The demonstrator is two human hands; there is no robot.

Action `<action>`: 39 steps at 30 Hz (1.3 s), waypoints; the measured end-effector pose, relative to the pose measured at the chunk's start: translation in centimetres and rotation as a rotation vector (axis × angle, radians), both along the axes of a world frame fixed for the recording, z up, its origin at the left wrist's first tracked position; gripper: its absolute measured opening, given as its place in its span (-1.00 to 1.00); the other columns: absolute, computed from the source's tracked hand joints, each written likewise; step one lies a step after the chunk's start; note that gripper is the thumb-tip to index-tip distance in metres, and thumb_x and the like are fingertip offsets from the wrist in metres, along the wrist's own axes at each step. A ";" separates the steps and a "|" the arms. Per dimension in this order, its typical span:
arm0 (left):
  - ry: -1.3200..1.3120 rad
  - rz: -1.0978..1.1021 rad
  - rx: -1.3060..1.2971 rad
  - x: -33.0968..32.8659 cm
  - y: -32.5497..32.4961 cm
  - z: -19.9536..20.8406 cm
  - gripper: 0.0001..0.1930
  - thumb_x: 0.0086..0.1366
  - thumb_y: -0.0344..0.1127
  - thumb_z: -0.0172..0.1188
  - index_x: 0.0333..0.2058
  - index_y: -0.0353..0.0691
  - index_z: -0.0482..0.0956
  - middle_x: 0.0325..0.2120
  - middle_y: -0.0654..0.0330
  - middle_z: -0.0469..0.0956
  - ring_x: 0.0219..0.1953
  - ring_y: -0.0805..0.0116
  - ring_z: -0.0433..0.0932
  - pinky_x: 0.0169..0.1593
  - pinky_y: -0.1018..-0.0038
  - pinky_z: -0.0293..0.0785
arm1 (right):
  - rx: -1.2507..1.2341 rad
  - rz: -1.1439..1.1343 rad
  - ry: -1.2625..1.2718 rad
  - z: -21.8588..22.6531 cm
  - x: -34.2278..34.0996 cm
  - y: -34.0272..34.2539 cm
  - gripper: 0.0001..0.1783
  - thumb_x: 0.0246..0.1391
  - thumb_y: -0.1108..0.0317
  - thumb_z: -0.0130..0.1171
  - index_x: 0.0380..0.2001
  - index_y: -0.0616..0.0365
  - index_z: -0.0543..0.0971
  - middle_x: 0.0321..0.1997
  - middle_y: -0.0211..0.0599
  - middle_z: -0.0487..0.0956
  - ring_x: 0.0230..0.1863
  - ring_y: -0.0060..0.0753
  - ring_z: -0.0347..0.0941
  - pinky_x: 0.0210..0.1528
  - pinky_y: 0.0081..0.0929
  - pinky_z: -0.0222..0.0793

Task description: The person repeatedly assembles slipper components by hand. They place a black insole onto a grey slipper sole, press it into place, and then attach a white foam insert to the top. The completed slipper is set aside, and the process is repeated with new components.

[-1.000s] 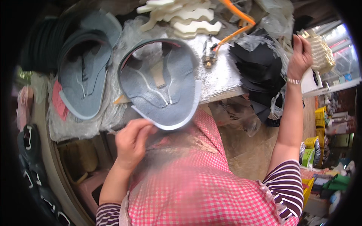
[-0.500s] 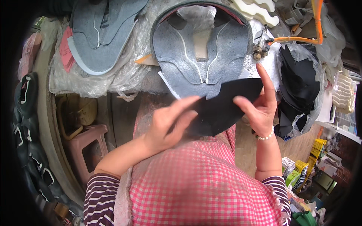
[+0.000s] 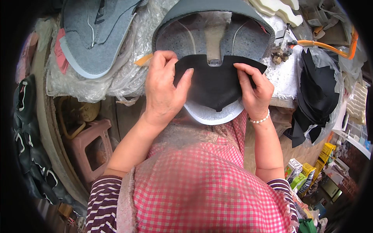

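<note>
A thin black sheet [image 3: 211,87] with a square notch in its far edge and a small point at its near edge lies spread between my hands. My left hand [image 3: 165,89] grips its left end, thumb on top and fingers curled at the edge. At the right, my right hand [image 3: 256,91] pinches the sheet between thumb and fingers. Beneath it stands a grey moulded shell [image 3: 169,39] with an arched dark rim and white lines inside. The shell's pale near edge shows below the sheet; the part under the sheet is hidden.
A second grey moulded piece [image 3: 107,50] rests on crumpled clear plastic [image 3: 77,87] at the left. Right of the shell is a metal tool [image 3: 281,48] with an orange hose [image 3: 326,46]. A bag of black sheets [image 3: 316,93] hangs further right. Below left stands a pink stool [image 3: 91,147].
Both hands have brought the black sheet up and flattened it over the shell's near part, its notch now facing away. My right fingers have closed on its edge. The shell appears tilted more upright.
</note>
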State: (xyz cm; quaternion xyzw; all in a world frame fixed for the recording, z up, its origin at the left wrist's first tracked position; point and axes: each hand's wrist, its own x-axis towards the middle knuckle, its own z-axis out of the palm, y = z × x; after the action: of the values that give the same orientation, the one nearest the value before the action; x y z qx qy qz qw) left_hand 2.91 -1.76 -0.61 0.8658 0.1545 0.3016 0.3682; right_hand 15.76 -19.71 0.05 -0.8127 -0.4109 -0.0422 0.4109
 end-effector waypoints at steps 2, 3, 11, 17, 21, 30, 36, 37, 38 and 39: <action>0.014 0.003 0.009 0.1 -0.1 0.0 -0.72 -0.04 -0.51 0.31 -0.36 -0.52 0.46 -0.32 0.01 0.40 -0.30 0.07 0.41 -0.24 0.31 0.36 | 0.059 -0.004 0.039 -0.2 0.2 0.3 -0.77 -0.05 0.63 0.19 -0.28 0.14 0.63 -0.39 -0.34 0.62 -0.57 -0.44 0.40 -0.48 -0.56 0.31; 0.020 0.005 0.014 0.1 -0.1 0.0 -0.73 -0.04 -0.51 0.30 -0.36 -0.51 0.46 -0.32 0.01 0.40 -0.30 0.06 0.40 -0.24 0.31 0.36 | 0.053 -0.009 0.039 -0.2 0.2 0.3 -0.77 -0.05 0.63 0.19 -0.29 0.15 0.63 -0.39 -0.33 0.62 -0.55 -0.44 0.41 -0.47 -0.57 0.32; 0.049 0.059 0.118 0.4 -0.6 -0.4 -0.73 -0.04 -0.49 0.31 -0.33 -0.43 0.48 -0.27 0.03 0.40 -0.25 0.08 0.40 -0.18 0.31 0.34 | -0.053 -0.023 -0.026 0.2 0.2 0.8 -0.79 -0.01 0.59 0.17 -0.28 0.12 0.62 -0.41 -0.26 0.61 -0.51 -0.34 0.48 -0.44 -0.50 0.36; 0.161 0.072 0.499 -0.3 -1.3 2.1 -0.53 -0.05 -0.44 0.28 -0.07 -0.21 0.52 0.00 0.01 0.41 0.03 0.13 0.37 0.08 0.23 0.22 | -0.057 -0.072 0.102 0.5 0.0 0.8 -0.85 0.03 0.51 0.17 -0.29 0.10 0.60 -0.44 -0.20 0.60 -0.54 -0.29 0.51 -0.46 -0.45 0.37; 0.264 -0.384 0.621 -2.7 0.5 1.5 -0.51 0.03 -0.43 0.09 0.02 -0.27 0.45 0.09 -0.03 0.37 0.19 0.08 0.31 0.22 0.19 0.16 | -0.314 -0.162 0.364 1.7 1.7 -1.4 -0.87 0.02 0.41 0.22 -0.31 0.10 0.62 -0.66 -0.20 0.53 -0.63 -0.32 0.47 -0.50 -0.42 0.34; 0.451 -0.643 0.667 -4.0 1.7 3.0 -0.42 0.07 -0.46 0.07 0.15 -0.21 0.33 0.23 -0.03 0.19 0.25 -0.05 0.20 0.31 0.09 0.09 | -0.030 0.148 0.850 2.1 -0.1 1.1 -0.84 0.12 0.42 0.15 -0.25 0.25 0.56 -0.44 -0.35 0.57 -0.46 -0.57 0.48 -0.38 -0.61 0.41; 0.560 -0.689 0.657 -3.9 2.2 4.8 -0.45 -0.03 -0.51 0.13 0.04 -0.21 0.44 0.09 0.00 0.38 0.13 0.02 0.36 0.18 0.22 0.28 | 0.117 -0.335 0.302 2.5 1.1 -1.1 -0.71 0.00 0.30 0.29 -0.33 0.29 0.49 -0.53 -0.38 0.49 -0.47 -0.65 0.37 -0.44 -0.63 0.33; 0.670 -0.719 0.658 -2.4 2.1 6.3 -0.49 -0.05 -0.52 0.13 0.00 -0.22 0.48 0.01 0.01 0.47 0.04 0.06 0.45 0.11 0.26 0.35 | 0.055 -0.253 0.428 1.6 1.9 -1.1 -0.72 -0.01 0.30 0.30 -0.38 0.29 0.49 -0.52 -0.38 0.48 -0.46 -0.61 0.38 -0.41 -0.56 0.33; 0.796 -0.730 0.617 -0.4 1.9 8.1 -0.55 -0.04 -0.54 0.10 -0.07 -0.23 0.52 -0.15 0.04 0.55 -0.14 0.12 0.53 -0.03 0.28 0.43 | -0.009 -0.188 0.549 0.6 2.7 -1.3 -0.72 -0.03 0.30 0.31 -0.43 0.29 0.48 -0.52 -0.38 0.47 -0.45 -0.58 0.38 -0.38 -0.50 0.33; 0.590 -0.608 0.565 0.5 2.0 8.5 -0.57 -0.01 -0.53 0.11 -0.08 -0.22 0.52 -0.21 0.09 0.55 -0.23 0.15 0.53 -0.10 0.26 0.44 | 0.047 -0.152 0.392 1.0 1.8 -0.5 -0.77 -0.01 0.35 0.27 -0.42 0.30 0.48 -0.50 -0.29 0.50 -0.48 -0.40 0.42 -0.37 -0.40 0.34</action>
State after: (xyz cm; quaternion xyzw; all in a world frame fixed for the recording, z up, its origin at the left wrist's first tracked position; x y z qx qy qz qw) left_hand 3.43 0.22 7.93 0.9857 -0.0947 -0.0466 0.1313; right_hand 17.51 -20.19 1.08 -0.8241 -0.2598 0.0761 0.4975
